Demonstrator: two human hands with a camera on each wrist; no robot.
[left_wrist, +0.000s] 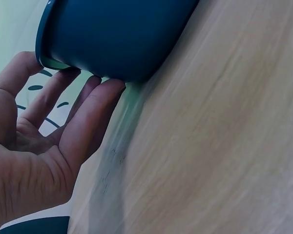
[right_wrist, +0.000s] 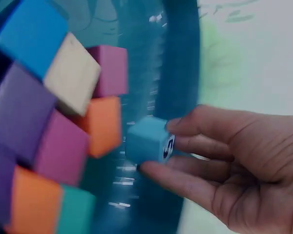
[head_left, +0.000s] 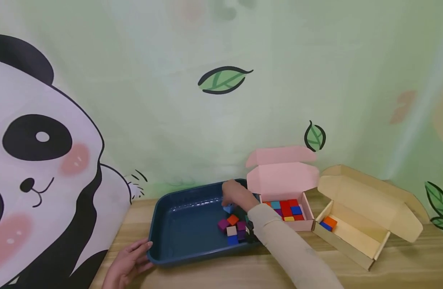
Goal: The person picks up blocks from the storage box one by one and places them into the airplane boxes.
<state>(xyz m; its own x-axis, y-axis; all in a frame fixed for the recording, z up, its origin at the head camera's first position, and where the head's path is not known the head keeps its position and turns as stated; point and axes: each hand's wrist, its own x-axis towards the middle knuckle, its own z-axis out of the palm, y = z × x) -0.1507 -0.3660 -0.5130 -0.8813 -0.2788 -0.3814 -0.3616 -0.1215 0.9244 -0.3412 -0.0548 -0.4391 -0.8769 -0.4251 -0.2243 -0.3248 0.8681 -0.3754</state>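
Observation:
A light blue cube with a black "5" on a white patch is pinched between the thumb and fingers of my right hand, over the far right part of a dark blue tray. Beside it in the tray lie loose cubes, among them an orange one, a bare wood one and a purple one. My left hand holds the tray's near left corner. In the left wrist view, its fingertips lie against the rim and the outer wall.
Right of the tray stands a pink open box with several coloured cubes packed inside. Farther right, an open brown cardboard box has an orange cube and a blue one at its left end. A printed panda backdrop hangs behind the wooden table.

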